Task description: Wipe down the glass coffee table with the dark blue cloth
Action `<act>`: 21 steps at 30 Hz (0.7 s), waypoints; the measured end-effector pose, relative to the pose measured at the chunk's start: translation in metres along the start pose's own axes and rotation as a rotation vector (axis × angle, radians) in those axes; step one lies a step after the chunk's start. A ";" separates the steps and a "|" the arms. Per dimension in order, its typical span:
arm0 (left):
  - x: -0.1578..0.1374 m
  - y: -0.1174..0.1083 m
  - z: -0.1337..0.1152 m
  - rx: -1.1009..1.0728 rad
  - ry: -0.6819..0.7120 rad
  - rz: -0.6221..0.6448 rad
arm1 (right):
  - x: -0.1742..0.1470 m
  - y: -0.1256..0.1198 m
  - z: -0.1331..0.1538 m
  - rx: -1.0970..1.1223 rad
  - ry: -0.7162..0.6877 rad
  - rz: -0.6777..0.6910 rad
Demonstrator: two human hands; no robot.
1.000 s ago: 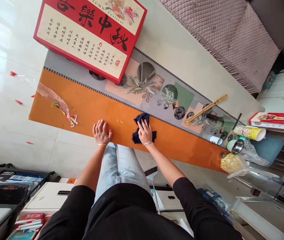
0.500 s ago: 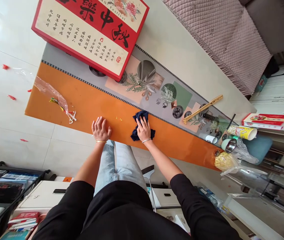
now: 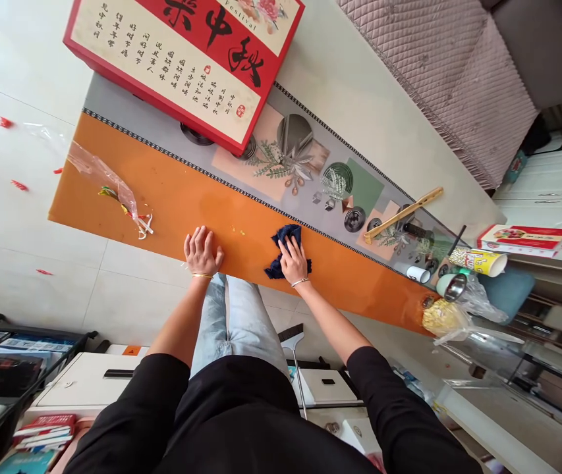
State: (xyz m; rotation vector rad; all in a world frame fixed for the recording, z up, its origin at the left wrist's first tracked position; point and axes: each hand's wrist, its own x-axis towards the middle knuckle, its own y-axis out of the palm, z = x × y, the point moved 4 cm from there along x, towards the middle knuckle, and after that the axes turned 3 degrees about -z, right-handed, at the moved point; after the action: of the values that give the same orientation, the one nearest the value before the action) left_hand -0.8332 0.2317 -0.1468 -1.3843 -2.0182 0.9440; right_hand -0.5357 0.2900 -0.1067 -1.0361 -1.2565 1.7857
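My right hand [image 3: 293, 261] presses a crumpled dark blue cloth [image 3: 288, 236] against the orange part of the long table [image 3: 340, 276], its fingers bent over the fabric. To the left, my left hand [image 3: 202, 253] rests palm down at the near edge of the tabletop with its fingers spread, holding nothing. A few small yellow crumbs [image 3: 238, 230] lie on the orange surface between the two hands. Farther left is a clear plastic wrapper [image 3: 107, 176] with white strips at its end.
A big red gift box [image 3: 186, 66] sits at the back left. A wooden back scratcher [image 3: 404, 214] lies across the patterned runner. At the right end are a white cup [image 3: 418, 274], a popcorn cup [image 3: 478, 261], a bowl [image 3: 452, 287] and a bag of yellow snacks [image 3: 441, 317]. A broom [image 3: 291, 336] stands below.
My right hand and the cloth have shifted slightly to the right. My left hand stays on the table edge. The camera view has moved a little.
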 end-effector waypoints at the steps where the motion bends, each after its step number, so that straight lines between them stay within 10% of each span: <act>1: -0.001 0.000 0.000 0.001 0.003 -0.002 | 0.004 0.001 0.001 -0.003 -0.001 -0.001; 8: 0.000 0.000 0.000 0.005 -0.007 0.004 | 0.091 0.005 0.040 0.024 -0.035 -0.084; 16: 0.000 0.000 -0.001 0.054 0.035 -0.033 | -0.042 0.016 -0.038 -0.136 0.133 -0.020; 21: -0.002 0.001 0.000 0.083 0.069 -0.055 | -0.018 0.017 -0.044 -0.181 0.366 -0.113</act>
State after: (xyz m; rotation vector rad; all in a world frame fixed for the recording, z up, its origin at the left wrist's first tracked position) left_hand -0.8318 0.2298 -0.1472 -1.2933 -1.9338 0.9326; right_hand -0.4906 0.2867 -0.1284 -1.2984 -1.2320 1.3401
